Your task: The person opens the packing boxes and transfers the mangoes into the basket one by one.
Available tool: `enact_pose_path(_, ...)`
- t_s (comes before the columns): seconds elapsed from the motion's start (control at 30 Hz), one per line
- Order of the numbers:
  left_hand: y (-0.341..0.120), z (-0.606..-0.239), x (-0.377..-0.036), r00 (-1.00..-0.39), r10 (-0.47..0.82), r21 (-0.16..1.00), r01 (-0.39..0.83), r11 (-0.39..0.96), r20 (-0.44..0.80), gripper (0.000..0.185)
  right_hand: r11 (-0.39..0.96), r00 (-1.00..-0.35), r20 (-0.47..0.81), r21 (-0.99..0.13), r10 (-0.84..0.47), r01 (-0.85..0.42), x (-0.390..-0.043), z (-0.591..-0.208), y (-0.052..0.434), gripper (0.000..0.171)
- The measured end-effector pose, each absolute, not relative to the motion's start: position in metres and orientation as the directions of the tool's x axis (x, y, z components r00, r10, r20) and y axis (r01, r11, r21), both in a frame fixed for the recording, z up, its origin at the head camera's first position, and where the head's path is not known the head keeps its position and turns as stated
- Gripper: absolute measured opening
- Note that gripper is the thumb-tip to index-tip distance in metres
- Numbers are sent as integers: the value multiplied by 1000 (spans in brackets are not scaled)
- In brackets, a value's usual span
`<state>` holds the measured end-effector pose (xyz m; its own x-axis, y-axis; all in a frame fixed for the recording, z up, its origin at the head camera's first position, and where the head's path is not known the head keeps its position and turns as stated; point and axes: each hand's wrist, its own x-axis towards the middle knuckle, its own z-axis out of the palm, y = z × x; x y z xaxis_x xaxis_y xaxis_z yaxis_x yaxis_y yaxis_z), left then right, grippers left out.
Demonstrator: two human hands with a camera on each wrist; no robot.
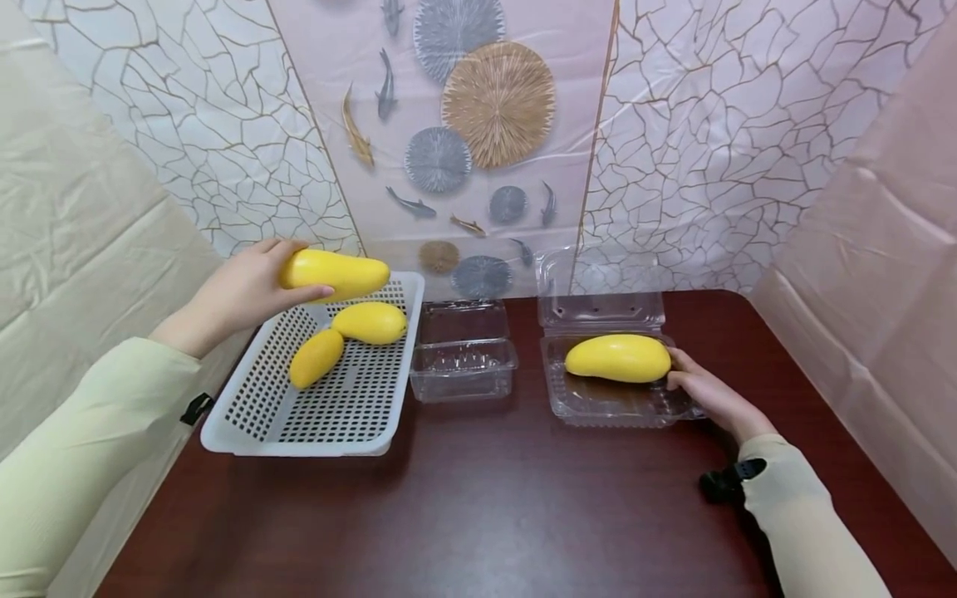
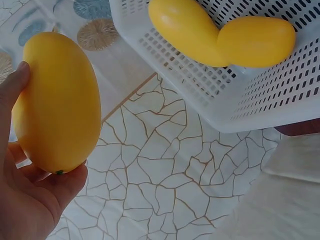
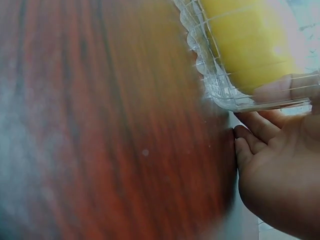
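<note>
My left hand (image 1: 250,282) grips a yellow mango (image 1: 340,276) and holds it over the back of the white basket (image 1: 407,399). In the left wrist view, thumb and fingers wrap the lower part of this mango (image 2: 57,100). Two more mangoes lie in the basket, one mango (image 1: 370,322) near its right wall and a smaller-looking mango (image 1: 317,359) beside it. Another mango (image 1: 616,359) lies in an opened clear plastic container (image 1: 598,409). At that container's right side, my right hand (image 1: 710,390) pinches the wall, one digit inside against the mango and other fingers (image 3: 257,127) outside.
A second clear plastic container (image 1: 463,378) stands with its lid up between basket and right-hand container. The lid (image 1: 598,291) of the right-hand one leans up at the back. Patterned cloth (image 1: 688,149) hangs behind the dark red table (image 1: 478,515).
</note>
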<state>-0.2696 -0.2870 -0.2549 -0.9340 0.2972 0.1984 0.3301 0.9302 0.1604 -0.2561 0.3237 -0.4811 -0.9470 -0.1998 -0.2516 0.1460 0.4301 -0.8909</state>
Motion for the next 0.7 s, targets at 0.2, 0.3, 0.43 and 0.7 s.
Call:
enact_pose_path(0.2, -285, -260, -275, -936, 308, 156, 334, 929, 173, 92, 417, -949, -243, -898, -202, 142, -255, -483, 324, 82)
enact_pose_path(0.3, -284, -267, -278, -936, 320, 150, 341, 928, 145, 92, 410, -950, -239, -901, -202, 139, -255, -484, 325, 82)
enact_pose_path(0.43, -282, -279, -281, -936, 333, 141, 347, 927, 114, 88, 412, -952, -236, -900, -193, 139, -255, -484, 325, 82)
enact_pose_path(0.7, -280, -306, -284, -934, 353, 136, 357, 924, 54, 88, 420, -954, -227, -899, -196, 128, -255, -484, 326, 81)
